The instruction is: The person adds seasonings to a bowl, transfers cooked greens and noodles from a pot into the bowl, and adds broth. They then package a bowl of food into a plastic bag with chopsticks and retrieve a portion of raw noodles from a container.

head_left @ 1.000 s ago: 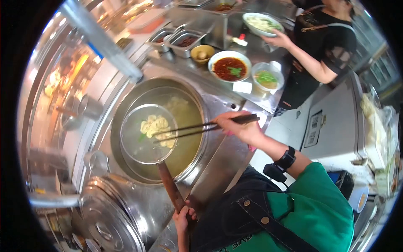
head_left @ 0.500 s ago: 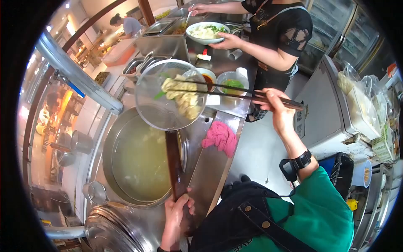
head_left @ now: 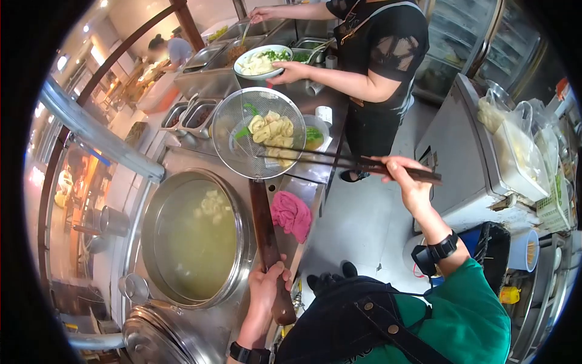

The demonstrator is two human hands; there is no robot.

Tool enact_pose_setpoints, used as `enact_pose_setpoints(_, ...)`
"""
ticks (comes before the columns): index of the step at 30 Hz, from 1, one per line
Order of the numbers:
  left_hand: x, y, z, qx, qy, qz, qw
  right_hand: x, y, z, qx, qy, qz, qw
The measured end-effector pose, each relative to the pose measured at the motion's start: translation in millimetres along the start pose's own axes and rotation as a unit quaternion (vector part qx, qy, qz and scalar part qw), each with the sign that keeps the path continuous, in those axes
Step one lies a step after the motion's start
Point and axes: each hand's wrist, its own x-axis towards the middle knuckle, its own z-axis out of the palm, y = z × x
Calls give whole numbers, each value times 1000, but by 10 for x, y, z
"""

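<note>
My left hand (head_left: 267,284) is wrapped round the dark wooden handle of a wire-mesh strainer (head_left: 225,141). The strainer is raised beyond the pot. In its basket lie several pale dumplings (head_left: 273,128) and some green leaves (head_left: 242,132). My right hand (head_left: 409,185) grips long dark chopsticks (head_left: 345,161), whose thin ends reach across the strainer's lower right, overlapping the lowest dumplings. Close to my left hand stands a large metal pot (head_left: 240,267) of cloudy broth, with a pale cluster (head_left: 213,206) near its far side. Behind the strainer, a bowl with greens (head_left: 314,138) is partly hidden.
A co-worker (head_left: 388,67) across the counter holds a white bowl (head_left: 264,63) of pale food and greens. A pink cloth (head_left: 291,216) lies right of the pot. Metal lids (head_left: 159,337) are stacked at the lower left; a white freezer (head_left: 467,151) stands to the right.
The strainer has moved right and away from the pot, now covering the sauce bowl. The chopstick tips have dropped from the middle of the dumplings to the basket's lower part. My view has shifted.
</note>
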Motion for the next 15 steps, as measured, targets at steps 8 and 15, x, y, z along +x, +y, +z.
enact_pose_setpoints(8,117,-67,414,-3,42,42,998,-25,237,-292,-160,-61,-116,978)
enact_pose_setpoints(15,204,-135,681,22,79,69,994,129,338,-406,-149,-5,-140,979)
